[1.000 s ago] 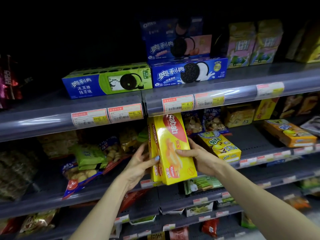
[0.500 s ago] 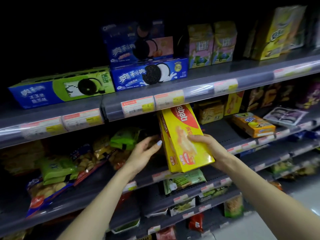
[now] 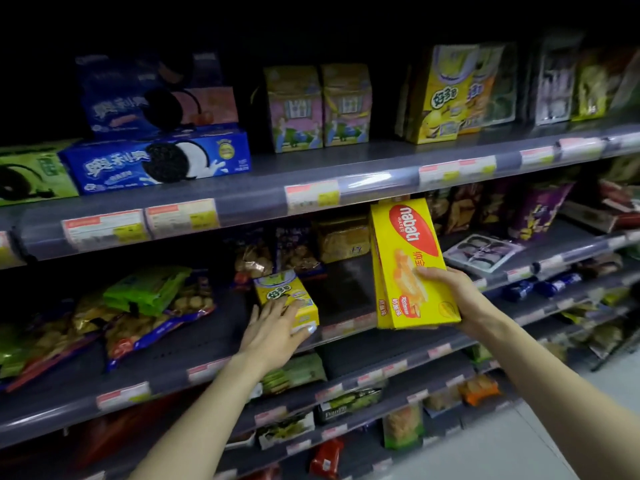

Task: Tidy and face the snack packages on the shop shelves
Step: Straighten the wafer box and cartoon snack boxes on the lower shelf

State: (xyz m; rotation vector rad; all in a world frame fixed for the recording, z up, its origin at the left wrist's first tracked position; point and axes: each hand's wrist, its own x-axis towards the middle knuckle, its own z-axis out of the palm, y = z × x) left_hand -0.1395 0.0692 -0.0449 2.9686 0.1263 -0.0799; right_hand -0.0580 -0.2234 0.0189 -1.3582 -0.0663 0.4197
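My right hand (image 3: pixel 453 296) grips the lower end of two yellow Nabati wafer boxes (image 3: pixel 405 251), held upright and slightly tilted in front of the middle shelf (image 3: pixel 214 344). My left hand (image 3: pixel 273 332) lies on a small yellow biscuit box (image 3: pixel 280 291) that rests flat on that shelf, fingers spread over its front end. Behind the yellow box stand brown and blue cookie bags (image 3: pixel 277 254).
The top shelf (image 3: pixel 263 192) carries blue Oreo boxes (image 3: pixel 156 166), pink-green cartons (image 3: pixel 315 109) and yellow boxes (image 3: pixel 440 98). Green and blue snack bags (image 3: pixel 149 306) lie loosely at the left. A dark tray pack (image 3: pixel 481 252) lies at the right. Lower shelves hold small packets.
My left hand let go of the wafer boxes and dropped onto the small yellow biscuit box. My right hand carried the wafer boxes to the right; the view shifted right along the shelves.
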